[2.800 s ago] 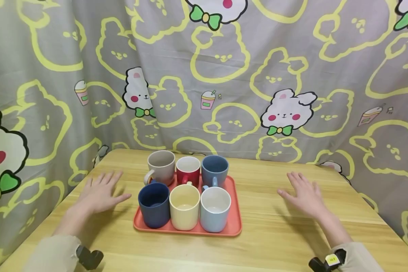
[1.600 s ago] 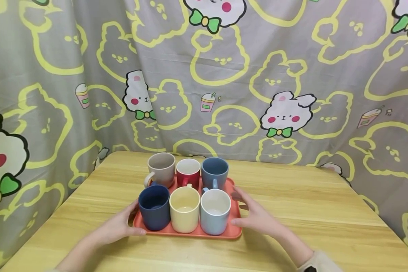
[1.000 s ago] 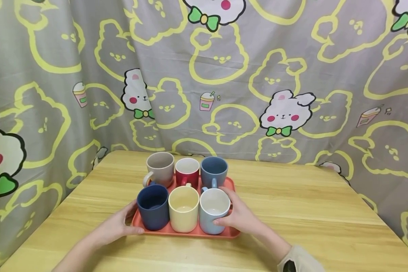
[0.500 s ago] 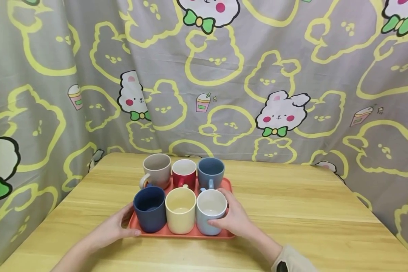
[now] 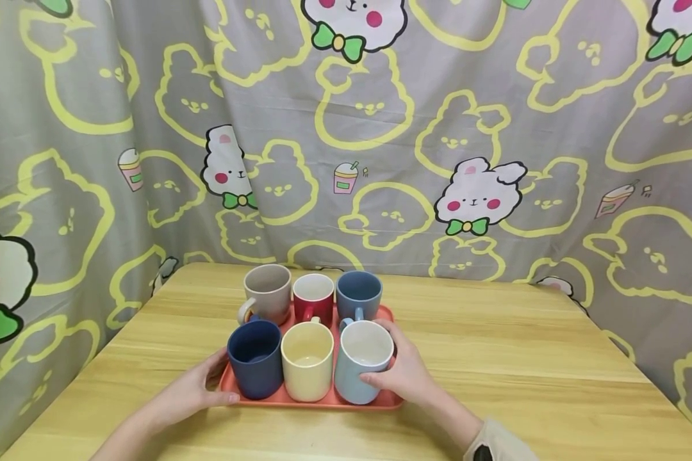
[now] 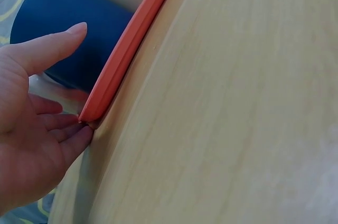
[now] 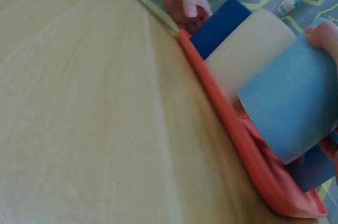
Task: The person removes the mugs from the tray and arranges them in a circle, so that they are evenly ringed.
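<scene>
My right hand [image 5: 406, 371] grips a light blue mug [image 5: 357, 379], thumb at its front and fingers round its right side. The mug tilts slightly, and its base shows close over the tray in the right wrist view. My left hand [image 5: 190, 390] is at the left front corner of the coral-red tray [image 6: 119, 57]; its fingertips touch the rim and its thumb is stretched out before a navy mug [image 5: 255, 371]. Between the navy and light blue mugs stands a pale yellow mug [image 5: 307, 376].
Along the tray's back stand a grey mug [image 5: 271, 298], a red mug with a white inside [image 5: 313, 306] and a darker blue mug [image 5: 359, 294]. The tray lies on a wooden table [image 5: 496, 358]. A patterned grey curtain [image 5: 392, 147] hangs behind and at the sides.
Both hands came in from the table's sides to the tray. My right hand took hold of the light blue mug, which has since tilted and moved slightly right, away from the yellow one.
</scene>
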`<act>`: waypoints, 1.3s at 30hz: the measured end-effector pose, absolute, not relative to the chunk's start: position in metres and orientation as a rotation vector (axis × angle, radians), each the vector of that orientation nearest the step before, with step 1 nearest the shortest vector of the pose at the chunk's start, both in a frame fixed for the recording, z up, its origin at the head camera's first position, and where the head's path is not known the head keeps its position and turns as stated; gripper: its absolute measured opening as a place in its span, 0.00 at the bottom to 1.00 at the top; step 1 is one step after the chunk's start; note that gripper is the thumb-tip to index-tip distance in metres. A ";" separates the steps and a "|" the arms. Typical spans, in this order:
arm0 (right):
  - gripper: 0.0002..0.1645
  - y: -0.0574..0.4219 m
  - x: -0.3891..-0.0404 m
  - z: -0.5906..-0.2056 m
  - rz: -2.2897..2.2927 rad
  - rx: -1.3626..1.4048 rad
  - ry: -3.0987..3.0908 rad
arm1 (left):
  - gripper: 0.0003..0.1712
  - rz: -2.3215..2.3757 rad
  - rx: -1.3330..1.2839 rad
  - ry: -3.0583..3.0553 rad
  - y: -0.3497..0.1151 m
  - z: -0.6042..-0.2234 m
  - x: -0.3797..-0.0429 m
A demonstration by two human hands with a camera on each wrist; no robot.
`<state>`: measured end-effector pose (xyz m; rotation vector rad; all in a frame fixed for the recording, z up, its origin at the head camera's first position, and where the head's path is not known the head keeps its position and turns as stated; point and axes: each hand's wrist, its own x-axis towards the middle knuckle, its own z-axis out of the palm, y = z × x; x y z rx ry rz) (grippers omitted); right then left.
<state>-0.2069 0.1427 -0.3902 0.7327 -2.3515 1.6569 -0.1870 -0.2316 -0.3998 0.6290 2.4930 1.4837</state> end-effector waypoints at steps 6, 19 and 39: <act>0.47 0.156 -0.204 -0.379 1.686 0.813 -2.262 | 0.51 1.492 0.633 2.487 -0.231 -0.401 -0.188; 0.48 0.202 -0.191 -0.362 1.596 0.820 -2.151 | 0.51 1.493 0.576 2.473 -0.231 -0.398 -0.189; 0.48 0.295 -0.225 -0.375 1.217 0.289 -2.379 | 0.50 1.440 0.510 2.502 -0.230 -0.397 -0.189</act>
